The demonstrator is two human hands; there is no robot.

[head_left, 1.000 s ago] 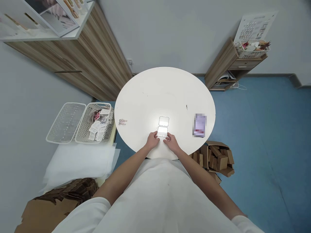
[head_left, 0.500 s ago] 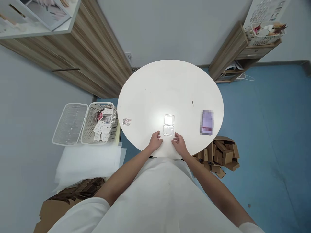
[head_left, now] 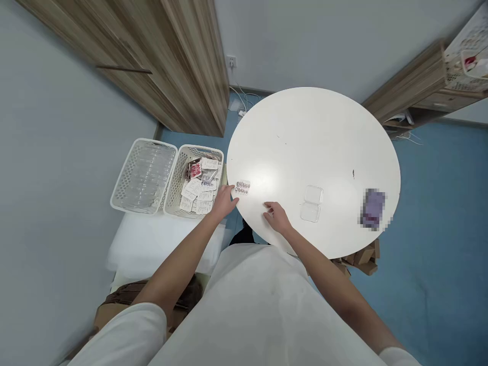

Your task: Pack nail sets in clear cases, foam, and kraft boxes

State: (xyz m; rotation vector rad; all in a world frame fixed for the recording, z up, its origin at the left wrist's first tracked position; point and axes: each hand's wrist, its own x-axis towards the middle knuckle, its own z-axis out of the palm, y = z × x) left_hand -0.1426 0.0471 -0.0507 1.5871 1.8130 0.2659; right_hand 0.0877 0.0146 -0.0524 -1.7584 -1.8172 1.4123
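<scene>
On the left side of the white round table point(head_left: 305, 137) lies a small clear sheet of shiny pinkish press-on nails point(head_left: 242, 187), set in rows. My left hand point(head_left: 224, 203) is at the sheet's left edge, thumb and fingers apart; whether the fingertips touch it I cannot tell. Over the table, between the sheet and a clear plastic case, my right hand point(head_left: 278, 218) is empty with its fingers apart. The clear case point(head_left: 310, 212) lies opened flat, its lid folded back, to the right of my right hand.
Left of the table stand a white basket point(head_left: 175, 190) of carded packets and another basket point(head_left: 118, 195) of clear plastic cases. A blurred purple item point(head_left: 372, 207) lies at the table's right. Cardboard boxes point(head_left: 366, 256) are below the right edge. A wooden cabinet point(head_left: 186, 66) stands behind.
My view has turned left. Both hands have moved left, away from the clear case; my left hand has reached the sheet of press-on nails.
</scene>
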